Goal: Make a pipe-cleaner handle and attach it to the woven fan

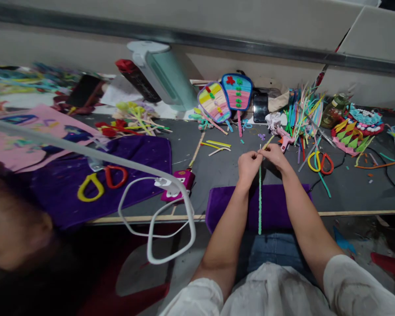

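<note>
Both my hands meet above the dark table, fingertips pinched close together. My left hand is closed on a light green pipe cleaner, which runs straight down toward my lap. My right hand touches it at the fingertips, closed on a yellow pipe cleaner that sticks out up and to the right. A thin white tip shows above the left fingertips. How the pieces join is hidden by the fingers. Under my forearms lies a folded purple cloth at the table's edge.
Yellow-and-red scissors, a pink glue gun and a bundle of pipe cleaners lie to the right. Two decorated fans stand behind. Leftward are a magenta power strip, a white cable and another person's head.
</note>
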Available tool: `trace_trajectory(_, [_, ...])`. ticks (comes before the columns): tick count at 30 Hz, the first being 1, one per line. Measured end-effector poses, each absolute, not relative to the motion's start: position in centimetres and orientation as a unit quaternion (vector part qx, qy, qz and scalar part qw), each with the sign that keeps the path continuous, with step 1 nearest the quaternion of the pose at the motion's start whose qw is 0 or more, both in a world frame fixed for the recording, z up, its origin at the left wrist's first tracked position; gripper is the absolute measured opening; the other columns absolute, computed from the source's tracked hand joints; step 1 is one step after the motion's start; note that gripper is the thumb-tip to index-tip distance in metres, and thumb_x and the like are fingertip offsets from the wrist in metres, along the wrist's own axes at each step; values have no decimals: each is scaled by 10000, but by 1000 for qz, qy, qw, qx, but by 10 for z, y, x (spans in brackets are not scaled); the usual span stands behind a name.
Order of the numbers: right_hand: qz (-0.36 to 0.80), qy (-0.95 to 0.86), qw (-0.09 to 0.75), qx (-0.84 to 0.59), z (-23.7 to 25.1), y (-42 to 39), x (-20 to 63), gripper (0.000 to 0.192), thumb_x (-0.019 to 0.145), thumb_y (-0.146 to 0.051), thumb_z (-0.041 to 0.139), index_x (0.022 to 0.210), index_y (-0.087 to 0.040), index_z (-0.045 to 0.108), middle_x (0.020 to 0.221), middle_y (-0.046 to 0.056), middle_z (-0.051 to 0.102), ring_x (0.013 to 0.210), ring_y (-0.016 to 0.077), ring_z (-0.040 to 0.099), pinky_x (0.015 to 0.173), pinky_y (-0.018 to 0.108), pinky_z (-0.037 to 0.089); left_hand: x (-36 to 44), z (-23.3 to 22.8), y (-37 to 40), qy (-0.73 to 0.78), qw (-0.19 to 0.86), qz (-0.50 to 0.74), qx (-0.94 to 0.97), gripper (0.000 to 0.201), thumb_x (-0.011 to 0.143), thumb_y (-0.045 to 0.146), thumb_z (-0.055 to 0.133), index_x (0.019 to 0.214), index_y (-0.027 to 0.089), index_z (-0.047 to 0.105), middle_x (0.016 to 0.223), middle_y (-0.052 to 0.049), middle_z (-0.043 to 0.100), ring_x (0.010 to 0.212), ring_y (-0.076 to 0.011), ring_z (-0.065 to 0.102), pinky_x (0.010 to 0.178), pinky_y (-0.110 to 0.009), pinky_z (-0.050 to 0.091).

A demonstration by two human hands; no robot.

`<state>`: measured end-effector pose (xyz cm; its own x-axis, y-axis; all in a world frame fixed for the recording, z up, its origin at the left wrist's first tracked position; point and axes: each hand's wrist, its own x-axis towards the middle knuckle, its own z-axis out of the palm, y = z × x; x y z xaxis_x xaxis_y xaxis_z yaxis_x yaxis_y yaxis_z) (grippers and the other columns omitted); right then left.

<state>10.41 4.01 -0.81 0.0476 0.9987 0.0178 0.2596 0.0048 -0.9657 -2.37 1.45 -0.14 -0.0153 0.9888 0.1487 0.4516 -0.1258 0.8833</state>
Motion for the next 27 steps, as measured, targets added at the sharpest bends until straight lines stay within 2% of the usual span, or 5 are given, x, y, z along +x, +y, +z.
trace_trajectory(4, [471, -529, 450, -544, -1, 36, 104, 268, 636, -406, 662, 617, -145, 607, 539, -31, 522, 493, 78, 400, 469, 218, 288, -23, -5, 18, 518, 490, 472, 518, 240, 669, 311, 574, 477, 172, 537, 414, 41, 429, 410, -88, 401, 456, -213, 312])
trace_trajectory(8, [516, -514, 456, -512, 5, 33, 105, 295, 635, -425, 695, 601, -152, 588, 528, -36, 526, 444, 60, 369, 432, 215, 261, -22, -1, 19, 484, 581, 485, 439, 173, 591, 283, 589, 478, 160, 543, 422, 43, 445, 385, -67, 384, 404, -193, 302])
trace_trajectory(13, [542, -501, 470, -485, 8, 31, 105, 302, 627, -428, 718, 604, -159, 582, 518, -46, 522, 424, 50, 350, 419, 211, 243, -25, 3, 20, 465, 632, 475, 397, 139, 538, 270, 620, 496, 141, 587, 422, 32, 473, 381, -60, 398, 392, -184, 329])
trace_trajectory(17, [556, -481, 479, -479, 10, 31, 104, 317, 602, -428, 743, 613, -161, 573, 518, -51, 515, 419, 48, 346, 417, 211, 245, -26, 5, 20, 458, 674, 459, 353, 161, 521, 250, 630, 614, 123, 664, 463, 29, 515, 388, -60, 416, 409, -197, 393])
trace_trajectory(27, [549, -451, 501, -494, 12, 31, 102, 379, 580, -486, 772, 627, -163, 578, 518, -61, 480, 437, 46, 347, 415, 202, 261, -23, 1, 17, 446, 644, 489, 385, 243, 576, 309, 739, 717, 128, 657, 558, 23, 576, 411, -60, 463, 436, -215, 464])
